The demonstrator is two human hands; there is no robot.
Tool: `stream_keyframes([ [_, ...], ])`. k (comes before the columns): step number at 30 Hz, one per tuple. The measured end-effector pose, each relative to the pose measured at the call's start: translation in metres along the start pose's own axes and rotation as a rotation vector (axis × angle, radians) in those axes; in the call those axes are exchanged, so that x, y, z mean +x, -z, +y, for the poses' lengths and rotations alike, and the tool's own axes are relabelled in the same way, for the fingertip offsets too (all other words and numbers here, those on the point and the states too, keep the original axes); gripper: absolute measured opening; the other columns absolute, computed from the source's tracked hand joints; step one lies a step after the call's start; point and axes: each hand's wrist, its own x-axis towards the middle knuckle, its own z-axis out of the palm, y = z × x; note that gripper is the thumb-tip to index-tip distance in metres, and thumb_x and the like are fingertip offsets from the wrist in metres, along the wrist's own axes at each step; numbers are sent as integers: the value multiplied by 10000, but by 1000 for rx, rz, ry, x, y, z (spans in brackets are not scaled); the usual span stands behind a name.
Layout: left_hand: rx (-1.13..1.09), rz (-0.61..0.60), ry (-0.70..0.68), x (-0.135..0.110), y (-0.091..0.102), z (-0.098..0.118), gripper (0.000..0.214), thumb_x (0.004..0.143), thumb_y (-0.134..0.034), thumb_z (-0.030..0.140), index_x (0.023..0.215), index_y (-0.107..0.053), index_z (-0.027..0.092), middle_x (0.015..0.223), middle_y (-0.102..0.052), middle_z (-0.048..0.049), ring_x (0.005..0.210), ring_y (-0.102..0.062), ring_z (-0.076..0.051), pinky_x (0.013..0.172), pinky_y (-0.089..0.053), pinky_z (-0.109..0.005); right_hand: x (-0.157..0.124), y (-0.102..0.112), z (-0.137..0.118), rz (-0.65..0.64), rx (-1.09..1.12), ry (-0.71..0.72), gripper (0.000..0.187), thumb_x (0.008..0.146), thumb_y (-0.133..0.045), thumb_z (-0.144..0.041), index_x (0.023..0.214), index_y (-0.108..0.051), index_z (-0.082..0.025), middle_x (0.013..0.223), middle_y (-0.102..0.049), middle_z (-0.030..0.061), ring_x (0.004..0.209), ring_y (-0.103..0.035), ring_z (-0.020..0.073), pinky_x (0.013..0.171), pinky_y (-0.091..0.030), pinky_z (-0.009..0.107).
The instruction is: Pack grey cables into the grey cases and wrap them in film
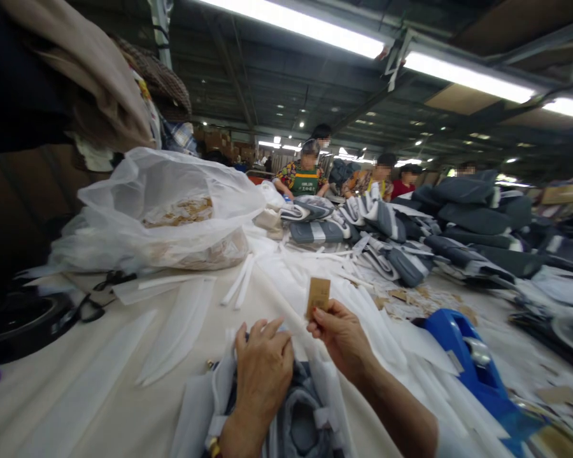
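Card (319,294), small and brown, stands upright above the desk (128,413), pinched near its lower edge between the thumb and fingers of the right grip (341,334). It looks light and fairly stiff, like thick paper, so it should keep its shape with only one edge held; a hard squeeze might crease it. The lower edge or a corner seems the best place to hold, leaving the printed face uncovered.

Just beside it and lower, the left grip (265,366) lies palm down over a grey padded bundle (291,416), fingers bent and slightly apart; whether they close on any part of it I cannot tell. The bundle rests on the desk near the wearer, its white sides (332,394) rising around the grey middle. It looks soft and springy, likely light for its bulk and hard to break, though loose layers could slip apart. A broad hold across both sides should suit it better than a fingertip pinch.

Thin white strips (184,327) lie to the left, probably floppy and slick. A blue tape dispenser (451,327) sits to the right, well apart from the bundle.
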Motion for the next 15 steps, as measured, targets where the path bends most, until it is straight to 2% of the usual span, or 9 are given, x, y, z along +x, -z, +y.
stream_keyframes([
  [3,52,-38,-27,1,-3,-3,265,865,-434,160,881,-685,246,1015,-688,-39,958,-586,-237,894,-339,-467,14,6,6,101,40,-6,408,474,-879,-307,629,-533,-156,568,-615,-22,477,-557,64,442,-441,150],
  [6,133,-40,-56,1,-7,-5,291,874,-404,137,834,-675,233,918,-681,-30,875,-594,-219,796,-359,-396,27,12,14,154,52,-42,399,484,-870,-273,643,-525,-153,587,-603,-10,491,-554,55,453,-453,131],
  [8,163,-9,-66,1,-12,-7,305,881,-398,133,890,-681,246,963,-681,-28,908,-598,-220,804,-363,-387,32,17,20,181,34,-83,373,491,-854,-240,632,-521,-147,571,-583,-10,477,-539,45,456,-451,118],
  [12,153,54,-66,-3,-25,-14,340,899,-401,188,1167,-607,222,1096,-665,-62,997,-593,-220,851,-389,-373,31,30,27,231,-73,-136,281,548,-797,-224,627,-543,-134,588,-574,13,499,-559,67,495,-478,152],
  [15,172,70,-36,-4,-31,-17,341,899,-407,197,1181,-595,168,1156,-638,-105,1052,-573,-223,895,-393,-365,14,44,22,284,-205,-84,240,614,-759,-261,734,-598,-131,717,-620,50,608,-612,120,530,-494,200],
])
